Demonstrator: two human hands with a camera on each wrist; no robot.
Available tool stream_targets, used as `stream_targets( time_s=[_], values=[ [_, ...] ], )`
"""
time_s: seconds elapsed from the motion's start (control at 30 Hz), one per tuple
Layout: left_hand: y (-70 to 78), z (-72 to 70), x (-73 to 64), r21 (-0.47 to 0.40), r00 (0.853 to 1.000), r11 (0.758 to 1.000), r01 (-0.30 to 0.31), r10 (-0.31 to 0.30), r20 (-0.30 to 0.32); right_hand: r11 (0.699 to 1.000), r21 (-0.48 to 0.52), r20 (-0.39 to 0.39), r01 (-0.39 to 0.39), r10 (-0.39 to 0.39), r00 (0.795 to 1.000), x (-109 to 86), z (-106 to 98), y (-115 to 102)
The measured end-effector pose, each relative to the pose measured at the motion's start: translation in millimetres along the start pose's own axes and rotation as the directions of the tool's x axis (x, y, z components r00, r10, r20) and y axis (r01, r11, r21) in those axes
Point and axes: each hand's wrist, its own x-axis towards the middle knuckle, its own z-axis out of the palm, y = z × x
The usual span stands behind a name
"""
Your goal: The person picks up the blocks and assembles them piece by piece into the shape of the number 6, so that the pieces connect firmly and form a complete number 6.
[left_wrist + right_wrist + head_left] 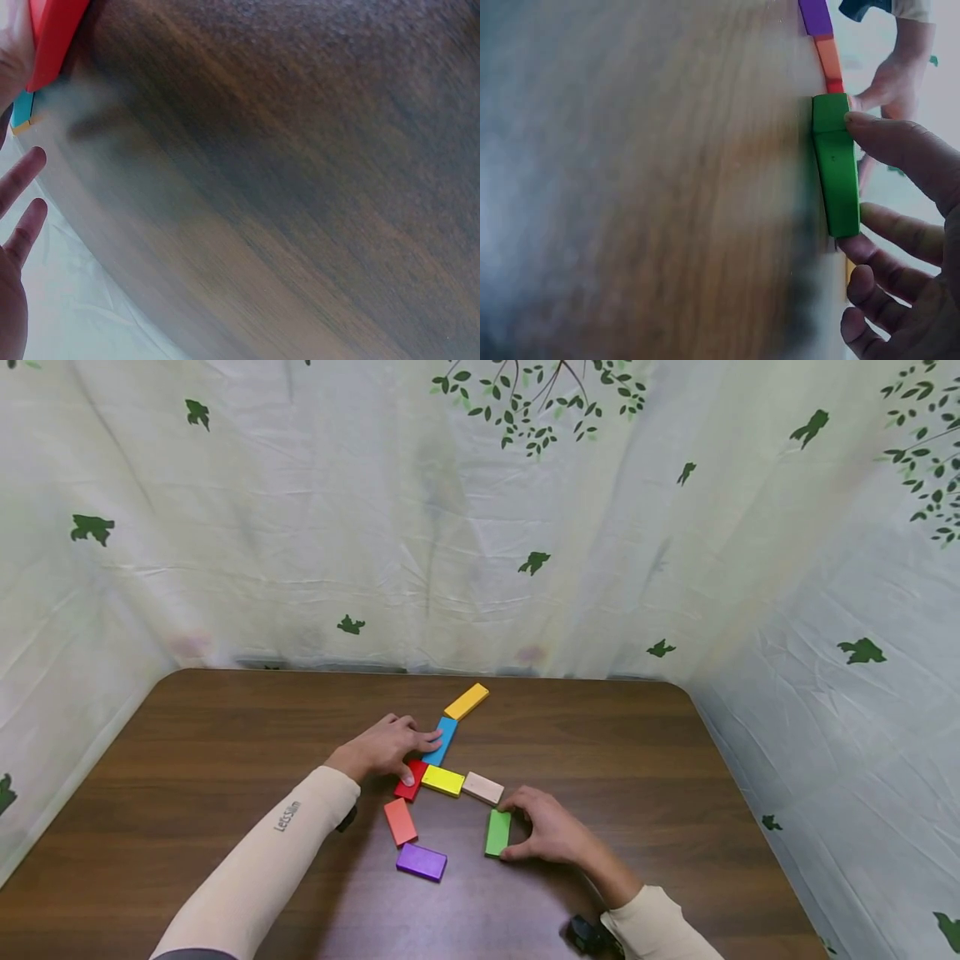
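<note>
A line of flat coloured blocks lies on the brown table. My left hand (pixel 385 747) is over its upper part, thumb on the red block (pixel 406 787) and forefinger reaching onto the blue block (pixel 447 735). In the left wrist view its other fingers (pixel 28 169) are spread apart. My right hand (pixel 551 828) holds the green block (pixel 497 833) lengthwise, thumb at the near end and fingertips at the far end. The green block lies just below the pale pink block (pixel 483 787). Between the red and pale pink blocks sits the yellow block (pixel 442 781).
An orange-yellow block (pixel 467 701) continues the line beyond the blue one. Nearer me lie a coral block (pixel 401 822) and a purple block (pixel 422 862), end to end below the red one. A white leaf-patterned curtain (pixel 300 527) surrounds the table (pixel 247 735).
</note>
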Motion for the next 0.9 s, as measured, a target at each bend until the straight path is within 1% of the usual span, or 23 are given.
stream_targets(
  time_s=[0.1,0.4,0.77,0.9],
  values=[
    [-0.1,0.9,0.7,0.002,1.000,1.000,0.004,-0.004,0.003,1.000,-0.011,0.002,0.016,-0.016,1.000,1.9,2,-1],
    [-0.7,1.2,0.7,0.009,1.000,1.000,0.005,-0.005,0.004,1.000,0.018,0.045,0.007,-0.008,0.999,8.9,6,-11],
    [-0.3,0.9,-0.6,0.005,1.000,1.000,0.005,-0.005,-0.006,0.999,-0.032,0.047,0.002,-0.001,0.999,12.2,13,-24],
    [-0.2,0.7,-0.8,0.008,1.000,1.000,0.002,-0.002,-0.005,0.999,-0.054,0.062,-0.001,0.005,0.998,13.2,14,-28]
  ],
)
